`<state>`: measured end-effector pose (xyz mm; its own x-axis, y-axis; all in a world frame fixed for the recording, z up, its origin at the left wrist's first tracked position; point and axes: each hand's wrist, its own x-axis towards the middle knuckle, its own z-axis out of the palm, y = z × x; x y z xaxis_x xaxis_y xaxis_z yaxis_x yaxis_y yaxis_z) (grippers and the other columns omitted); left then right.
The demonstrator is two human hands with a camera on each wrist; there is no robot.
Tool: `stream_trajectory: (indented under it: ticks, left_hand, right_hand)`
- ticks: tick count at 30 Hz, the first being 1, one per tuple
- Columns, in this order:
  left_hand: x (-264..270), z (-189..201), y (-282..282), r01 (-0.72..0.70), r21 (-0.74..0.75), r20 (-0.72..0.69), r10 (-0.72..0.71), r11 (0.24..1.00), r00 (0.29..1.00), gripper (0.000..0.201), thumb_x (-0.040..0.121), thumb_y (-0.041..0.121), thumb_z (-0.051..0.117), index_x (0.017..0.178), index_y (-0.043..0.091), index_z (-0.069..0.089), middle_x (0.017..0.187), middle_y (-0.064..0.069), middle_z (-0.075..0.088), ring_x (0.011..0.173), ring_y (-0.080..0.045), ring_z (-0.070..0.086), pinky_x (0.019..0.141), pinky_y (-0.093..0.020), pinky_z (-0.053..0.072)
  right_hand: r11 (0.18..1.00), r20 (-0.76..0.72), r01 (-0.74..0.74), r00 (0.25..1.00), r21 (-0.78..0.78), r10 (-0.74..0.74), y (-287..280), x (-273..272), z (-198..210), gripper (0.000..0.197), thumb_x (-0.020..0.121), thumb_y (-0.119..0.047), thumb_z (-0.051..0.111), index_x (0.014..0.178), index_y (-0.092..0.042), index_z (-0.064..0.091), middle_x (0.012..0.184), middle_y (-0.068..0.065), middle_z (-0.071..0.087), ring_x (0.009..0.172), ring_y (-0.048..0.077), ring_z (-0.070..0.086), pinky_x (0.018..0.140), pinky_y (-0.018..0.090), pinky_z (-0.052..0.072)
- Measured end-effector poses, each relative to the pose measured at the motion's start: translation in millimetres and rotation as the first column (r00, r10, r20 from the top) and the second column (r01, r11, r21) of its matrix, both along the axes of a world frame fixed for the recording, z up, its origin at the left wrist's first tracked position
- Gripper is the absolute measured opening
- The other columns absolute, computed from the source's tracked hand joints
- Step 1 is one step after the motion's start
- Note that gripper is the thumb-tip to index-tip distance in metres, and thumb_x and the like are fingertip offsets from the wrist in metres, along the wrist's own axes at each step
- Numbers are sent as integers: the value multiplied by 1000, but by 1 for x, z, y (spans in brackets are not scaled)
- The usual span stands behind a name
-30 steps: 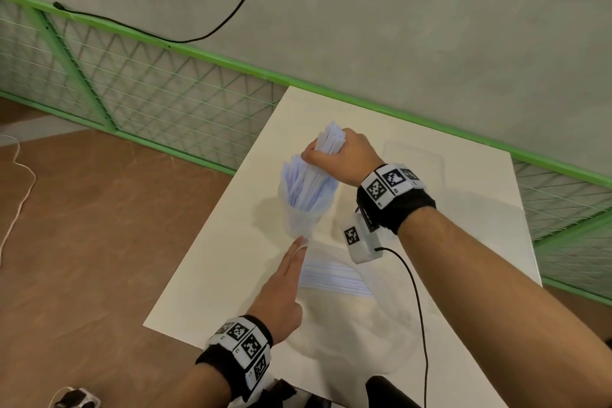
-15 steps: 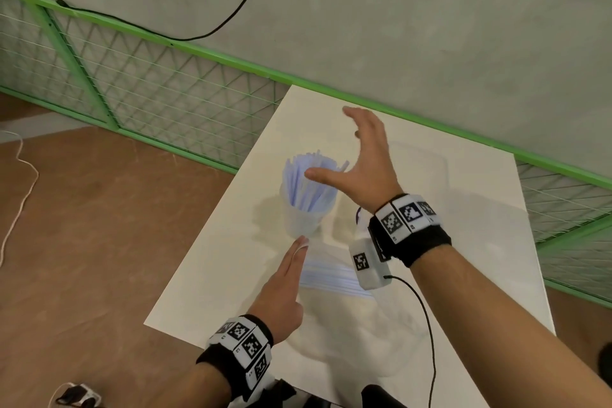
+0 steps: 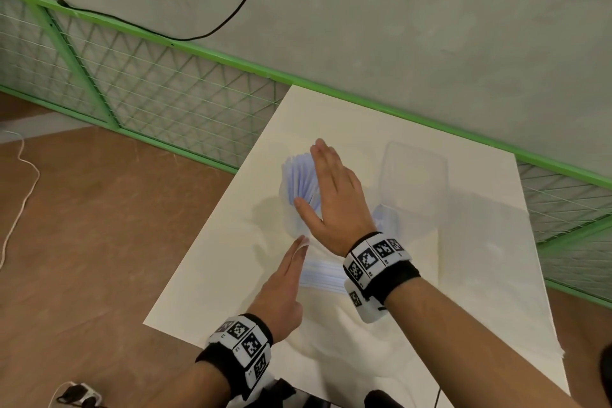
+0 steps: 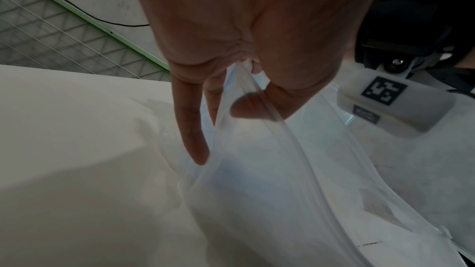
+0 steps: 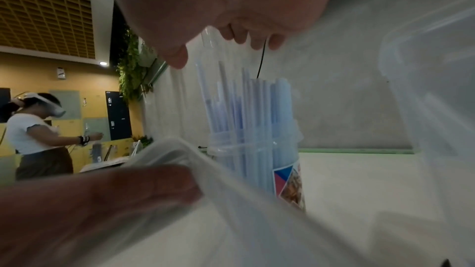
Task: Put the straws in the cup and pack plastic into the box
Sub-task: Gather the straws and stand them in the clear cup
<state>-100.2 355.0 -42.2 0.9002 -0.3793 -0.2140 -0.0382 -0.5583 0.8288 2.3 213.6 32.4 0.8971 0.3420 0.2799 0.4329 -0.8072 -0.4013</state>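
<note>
A clear cup (image 3: 293, 220) stands on the white table (image 3: 205, 291), full of pale blue straws (image 3: 299, 175). My right hand (image 3: 331, 189) hovers flat over the straw tops with straight fingers and grips nothing. In the right wrist view the straws (image 5: 246, 113) stand upright in the cup (image 5: 285, 172) under my right hand (image 5: 231, 7). My left hand (image 3: 284, 285) lies just in front of the cup. The left wrist view shows my left hand (image 4: 231, 109) pinching the rim of the clear plastic bag (image 4: 257, 190). The bag (image 3: 331, 341) is spread toward the table's near edge.
A clear plastic box (image 3: 414, 182) sits open to the right of the cup, seen close in the right wrist view (image 5: 432, 88). A green mesh fence (image 3: 149, 86) and a grey wall run behind the table. Another person (image 5: 38, 129) stands far off to the left.
My right hand let go of the straw bundle, opened, and came down flat over the straw tops. The straws have dropped and spread in the cup. My left hand has stayed in place.
</note>
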Motion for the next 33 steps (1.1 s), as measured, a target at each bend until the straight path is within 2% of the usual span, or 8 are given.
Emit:
stream_trajectory:
  ticks: [5, 9, 15, 18, 21, 28, 31, 33]
  left_hand:
    - [-1, 4, -1, -17, 34, -42, 19, 999, 999, 101, 74, -13, 41, 154, 31, -2, 149, 35, -16, 132, -15, 44, 101, -27, 44]
    - [0, 0, 2, -4, 23, -8, 4, 1000, 1000, 105, 69, -14, 39, 154, 33, 2, 157, 31, -11, 138, -9, 36, 105, -29, 44]
    - [-1, 3, 0, -8, 28, -68, 10, 1000, 998, 101, 75, -11, 40, 154, 34, -4, 145, 42, -18, 133, -12, 43, 101, -26, 43]
    - [-1, 3, 0, -29, 46, -80, 32, 999, 996, 98, 77, -11, 40, 154, 30, -3, 149, 34, -13, 135, -15, 42, 103, -27, 42]
    - [-1, 0, 1, -27, 27, -62, 28, 999, 998, 101, 74, -13, 40, 154, 34, -1, 143, 45, -19, 132, -10, 43, 102, -27, 44]
    - [1, -3, 1, -15, -9, 2, 15, 1000, 1000, 105, 67, -14, 39, 154, 33, 4, 156, 33, -10, 140, 1, 24, 109, -29, 40]
    - [1, -2, 1, -21, -19, -3, 21, 1000, 1000, 106, 67, -13, 40, 154, 33, 4, 157, 32, -9, 141, 0, 25, 109, -26, 40]
    - [1, -3, 2, -15, -18, -17, 15, 1000, 1000, 106, 67, -11, 41, 154, 35, 2, 156, 33, -9, 138, -3, 32, 104, -26, 44]
  right_hand:
    - [963, -22, -62, 998, -264, 58, 3, 2, -24, 72, 94, -54, 25, 154, -13, 27, 163, -1, 16, 152, 17, 2, 121, 39, 9]
    - [999, 21, -17, 1000, -33, 18, 3, 6, -20, 59, 94, -48, 34, 140, -16, 48, 152, -2, 41, 147, 15, 25, 116, 42, 23]
    - [983, 39, -104, 993, -153, 112, 21, 10, -8, 64, 98, -45, 39, 155, -20, 23, 163, -6, 17, 151, 15, 8, 117, 38, 13]
    - [937, -20, -156, 987, -314, 157, 22, 8, -21, 62, 97, -50, 26, 147, -17, 41, 158, -4, 31, 149, 17, 19, 116, 45, 19]
    - [976, 82, -124, 987, -181, 141, 17, 13, -15, 53, 98, -46, 32, 137, -19, 54, 151, -5, 44, 142, 16, 34, 111, 43, 27]
    - [959, -117, -82, 992, -272, 51, 10, 24, -2, 57, 102, -52, 26, 154, -29, 24, 161, -15, 18, 151, 14, 1, 119, 46, 8]
    - [995, 26, -18, 999, -94, 20, 4, 14, 12, 45, 100, -39, 30, 141, -26, 46, 154, -11, 37, 147, 15, 19, 111, 41, 16]
    - [994, 165, -6, 986, 106, -12, -1, -6, 17, 36, 88, -20, 38, 114, -18, 63, 125, -4, 62, 119, 19, 51, 95, 42, 37]
